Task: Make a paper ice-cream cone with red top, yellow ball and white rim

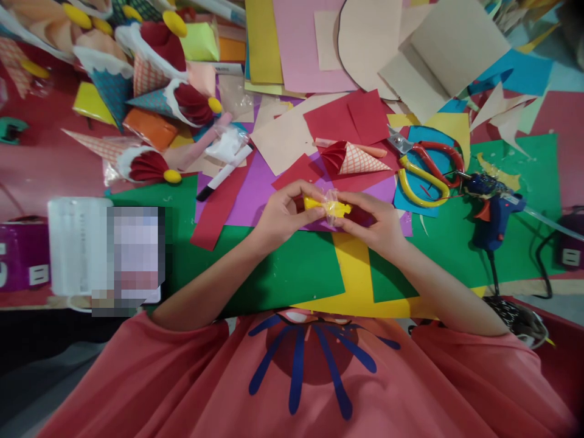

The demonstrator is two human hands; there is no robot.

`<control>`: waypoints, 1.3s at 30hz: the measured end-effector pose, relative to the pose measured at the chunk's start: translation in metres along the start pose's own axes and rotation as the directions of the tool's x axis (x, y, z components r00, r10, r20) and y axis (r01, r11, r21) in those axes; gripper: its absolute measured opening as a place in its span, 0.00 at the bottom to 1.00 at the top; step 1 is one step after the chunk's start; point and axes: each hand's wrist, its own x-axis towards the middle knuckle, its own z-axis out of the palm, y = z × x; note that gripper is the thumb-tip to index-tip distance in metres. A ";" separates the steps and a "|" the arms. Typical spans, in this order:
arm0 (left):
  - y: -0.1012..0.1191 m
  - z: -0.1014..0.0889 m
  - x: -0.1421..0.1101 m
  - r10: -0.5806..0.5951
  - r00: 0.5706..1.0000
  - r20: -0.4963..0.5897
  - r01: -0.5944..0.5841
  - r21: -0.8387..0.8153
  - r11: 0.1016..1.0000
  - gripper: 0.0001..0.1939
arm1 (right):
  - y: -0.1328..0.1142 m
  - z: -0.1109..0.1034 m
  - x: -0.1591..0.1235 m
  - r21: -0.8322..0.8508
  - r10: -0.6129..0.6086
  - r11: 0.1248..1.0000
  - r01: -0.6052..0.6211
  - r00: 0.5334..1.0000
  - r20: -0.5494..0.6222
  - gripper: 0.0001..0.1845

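Observation:
In front of me both hands hold a small lump of yellow modelling clay point(338, 210) partly covered by a crinkled clear plastic wrapper. My left hand point(283, 213) pinches its left end between thumb and fingers. On the other side, the fingertips of my right hand point(378, 220) close on the wrapper and the clay's right end. Just beyond the hands lies a checked paper cone point(365, 159) with pleated red paper at its wide end. Red paper pieces point(331, 115) and a purple sheet point(244, 210) are around and under it.
Scissors point(426, 170) with red and yellow handles lie to the right, beside a blue glue gun point(495, 213) with a cable. Finished paper cones point(150, 67) crowd the upper left. A black-and-white marker point(224, 173) rests left of my hands. Green sheets point(292, 261) cover the near table.

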 end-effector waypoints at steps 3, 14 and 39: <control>-0.002 0.001 -0.001 0.067 0.998 -0.009 -0.066 0.070 0.995 0.14 | 0.002 0.003 0.000 -0.043 -0.032 0.999 0.032 0.999 0.008 0.18; 0.003 0.002 0.001 0.092 0.996 -0.007 -0.089 0.158 0.983 0.15 | 0.000 0.001 0.002 -0.204 -0.165 0.967 0.151 0.985 -0.056 0.08; 0.010 -0.034 0.014 0.194 0.901 -0.387 -0.109 0.230 0.967 0.17 | 0.006 -0.013 0.010 0.454 0.329 0.861 -0.229 0.932 -0.153 0.15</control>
